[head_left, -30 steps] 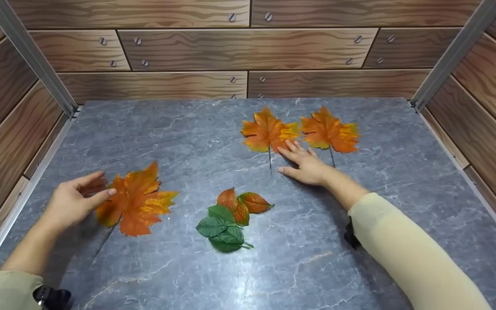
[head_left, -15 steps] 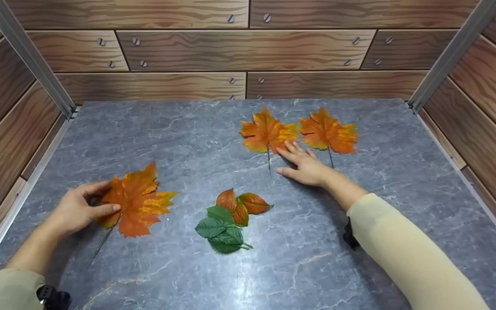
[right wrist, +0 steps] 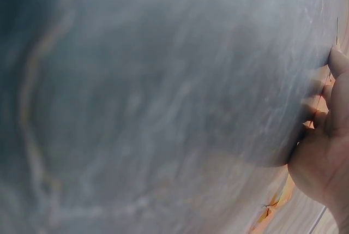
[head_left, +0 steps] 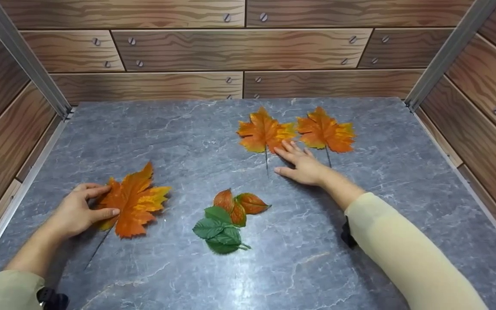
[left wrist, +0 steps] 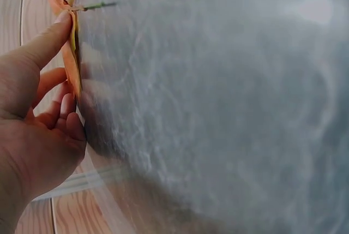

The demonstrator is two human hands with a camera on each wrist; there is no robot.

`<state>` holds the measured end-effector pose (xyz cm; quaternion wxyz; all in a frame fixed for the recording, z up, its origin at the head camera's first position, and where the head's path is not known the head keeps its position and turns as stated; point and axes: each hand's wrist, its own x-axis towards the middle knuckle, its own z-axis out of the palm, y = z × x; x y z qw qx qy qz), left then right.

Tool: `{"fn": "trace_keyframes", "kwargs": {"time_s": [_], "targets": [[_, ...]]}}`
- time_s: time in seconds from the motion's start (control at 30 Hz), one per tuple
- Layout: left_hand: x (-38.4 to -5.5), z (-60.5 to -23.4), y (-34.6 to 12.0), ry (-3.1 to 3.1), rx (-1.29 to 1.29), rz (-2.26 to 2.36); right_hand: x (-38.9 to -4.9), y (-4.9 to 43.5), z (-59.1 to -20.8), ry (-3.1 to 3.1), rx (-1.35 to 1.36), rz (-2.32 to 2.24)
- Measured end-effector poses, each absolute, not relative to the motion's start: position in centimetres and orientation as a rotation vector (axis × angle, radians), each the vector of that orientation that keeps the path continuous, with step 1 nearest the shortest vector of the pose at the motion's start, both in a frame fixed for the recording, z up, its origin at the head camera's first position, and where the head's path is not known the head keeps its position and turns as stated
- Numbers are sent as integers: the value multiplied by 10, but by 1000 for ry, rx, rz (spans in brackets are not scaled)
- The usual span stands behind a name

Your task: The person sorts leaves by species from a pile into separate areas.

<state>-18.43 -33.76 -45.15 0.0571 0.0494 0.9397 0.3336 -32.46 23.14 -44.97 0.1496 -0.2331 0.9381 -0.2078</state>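
Note:
On the left of the table lies a large orange artificial maple leaf (head_left: 134, 204), its thin dark stem pointing toward the front. My left hand (head_left: 75, 211) pinches its left side, thumb over the leaf beside the stem. In the left wrist view the leaf (left wrist: 72, 59) shows almost edge-on, between thumb and fingers. At the back, my right hand (head_left: 306, 168) lies palm down with fingers spread, fingertips on the lower right edge of a second maple leaf (head_left: 265, 131). A third maple leaf (head_left: 325, 131) lies just right of it, its stem beside the hand.
Mid-table, a sprig of green leaves (head_left: 218, 230) overlaps a cluster of smaller red-orange leaves (head_left: 238, 213). The grey marbled table (head_left: 179, 137) is enclosed by wood-patterned walls (head_left: 179, 49) on the back and sides, with metal posts (head_left: 439, 62) at the corners.
My left hand has moved in over the left maple leaf and closed thumb and fingers on its edge; the leaf has tilted slightly. The right hand has stayed in place.

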Motion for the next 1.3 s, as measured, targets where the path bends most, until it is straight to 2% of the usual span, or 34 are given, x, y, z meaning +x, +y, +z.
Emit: {"fn": "trace_keyframes", "kwargs": {"time_s": [0.7,0.97,1.3], "targets": [[-184,-456,-333,2934,113,1108,-324,232,-450,2693,-663,-588],[-186,-444,-329,2829,35,1254,-325,232,-449,2698,-663,-590],[-194,-424,-312,2879,109,1347,-325,231,-449,2693,-654,-591]]}}
